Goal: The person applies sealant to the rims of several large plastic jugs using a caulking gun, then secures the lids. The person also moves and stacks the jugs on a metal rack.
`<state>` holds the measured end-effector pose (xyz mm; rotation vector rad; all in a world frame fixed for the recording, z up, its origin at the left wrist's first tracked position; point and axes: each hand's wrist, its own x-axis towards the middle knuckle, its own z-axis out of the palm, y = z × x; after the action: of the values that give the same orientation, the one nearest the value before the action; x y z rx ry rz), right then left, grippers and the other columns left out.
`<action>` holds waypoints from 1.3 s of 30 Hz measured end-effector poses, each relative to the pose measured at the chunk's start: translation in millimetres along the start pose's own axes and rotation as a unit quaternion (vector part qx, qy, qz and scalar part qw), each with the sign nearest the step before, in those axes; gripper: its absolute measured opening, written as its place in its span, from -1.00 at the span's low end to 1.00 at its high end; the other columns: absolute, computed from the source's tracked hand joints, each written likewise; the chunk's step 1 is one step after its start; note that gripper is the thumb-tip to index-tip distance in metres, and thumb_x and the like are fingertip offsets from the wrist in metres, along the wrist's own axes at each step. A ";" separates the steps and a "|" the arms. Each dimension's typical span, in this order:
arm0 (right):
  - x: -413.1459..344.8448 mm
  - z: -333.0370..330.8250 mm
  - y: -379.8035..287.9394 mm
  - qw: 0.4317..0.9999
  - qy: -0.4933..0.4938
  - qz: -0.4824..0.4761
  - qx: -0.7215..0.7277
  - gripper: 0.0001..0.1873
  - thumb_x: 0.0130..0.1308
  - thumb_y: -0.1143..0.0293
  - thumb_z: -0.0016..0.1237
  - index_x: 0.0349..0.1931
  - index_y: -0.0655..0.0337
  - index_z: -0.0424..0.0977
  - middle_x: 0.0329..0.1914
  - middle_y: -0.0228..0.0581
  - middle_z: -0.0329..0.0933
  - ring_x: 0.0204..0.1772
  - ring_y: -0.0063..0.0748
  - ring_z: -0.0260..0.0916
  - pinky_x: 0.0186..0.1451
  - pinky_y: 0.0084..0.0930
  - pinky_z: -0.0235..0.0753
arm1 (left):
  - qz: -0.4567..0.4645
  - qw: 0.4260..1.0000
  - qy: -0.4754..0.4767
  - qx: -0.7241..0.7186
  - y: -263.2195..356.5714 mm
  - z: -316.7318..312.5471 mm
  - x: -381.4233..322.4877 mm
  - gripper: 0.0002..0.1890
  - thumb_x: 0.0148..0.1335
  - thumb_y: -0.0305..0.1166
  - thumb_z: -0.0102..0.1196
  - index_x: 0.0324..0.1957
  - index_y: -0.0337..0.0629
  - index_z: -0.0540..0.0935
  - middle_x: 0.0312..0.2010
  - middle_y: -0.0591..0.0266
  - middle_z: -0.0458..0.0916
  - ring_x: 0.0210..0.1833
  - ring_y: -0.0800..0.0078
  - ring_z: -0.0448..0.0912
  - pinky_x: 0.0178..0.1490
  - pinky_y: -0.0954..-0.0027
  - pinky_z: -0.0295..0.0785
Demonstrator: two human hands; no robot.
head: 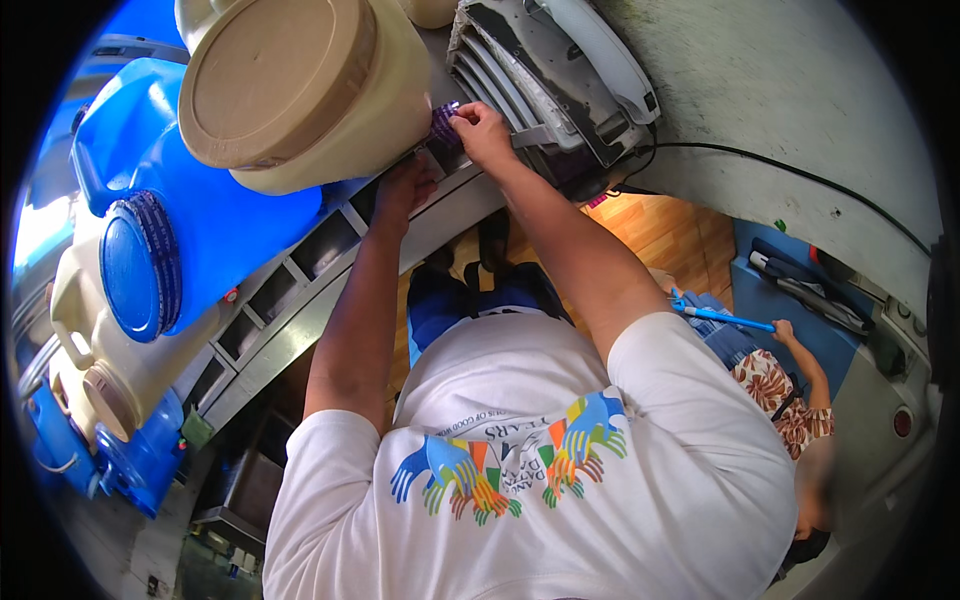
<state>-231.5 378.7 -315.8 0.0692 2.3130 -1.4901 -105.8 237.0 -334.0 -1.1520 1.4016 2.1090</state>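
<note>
My right hand (484, 131) pinches a purple printed plastic band (445, 124) between thumb and fingertips, beside a large cream plastic container (397, 97) with a tan screw lid (274, 79). Lower and to the left, my left hand (405, 187) is in shadow at the edge of a metal frame (315, 289) with open compartments; its fingers are partly curled, and whether it holds anything is unclear. Left of the container lies a blue jug (217, 232). Similar purple printed bands (161, 262) surround its blue cap (129, 271).
Right of my right hand stands a worn slatted housing (540, 75) with a white handled device (600, 60) on it. A black cable (795, 176) runs along the pale surface. More jugs (112, 337) stand at left. Another person (780, 390) at right holds a blue stick (727, 316).
</note>
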 end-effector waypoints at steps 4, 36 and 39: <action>4.3 12.4 8.9 0.991 0.042 -0.087 -0.096 -0.81 0.19 0.31 0.18 -0.24 0.18 0.63 -0.25 -0.11 0.68 -0.17 -0.15 0.63 0.00 -0.31 0.58 | 0.035 0.998 -0.007 0.056 -3.4 -3.8 7.0 -0.57 0.36 -0.05 0.17 0.12 -0.07 0.56 -0.13 0.28 0.72 -0.23 0.53 0.65 -0.15 0.49 0.46; 3.8 -5.2 6.6 0.996 -0.088 -0.003 0.027 -0.71 0.21 0.19 0.14 -0.22 0.21 0.65 -0.27 -0.10 0.69 -0.19 -0.19 0.65 -0.03 -0.35 0.58 | 0.042 0.999 0.004 0.023 -1.0 12.4 27.3 -0.58 0.35 -0.33 0.07 0.25 0.02 0.49 -0.14 0.39 0.67 -0.23 0.66 0.58 -0.25 0.60 0.41; 3.6 3.1 5.5 1.000 -0.010 -0.004 -0.005 -0.70 0.23 0.16 0.12 -0.18 0.16 0.64 -0.22 -0.06 0.69 -0.13 -0.09 0.65 0.00 -0.28 0.59 | 0.044 0.998 0.033 -0.011 -7.7 10.0 26.8 -0.67 0.31 -0.34 0.10 0.11 -0.11 0.56 -0.21 0.32 0.68 -0.25 0.58 0.62 -0.19 0.54 0.47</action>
<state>-232.6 377.8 -322.9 0.0423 2.3072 -1.4775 -121.1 245.6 -357.8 -1.2005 1.4866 2.1693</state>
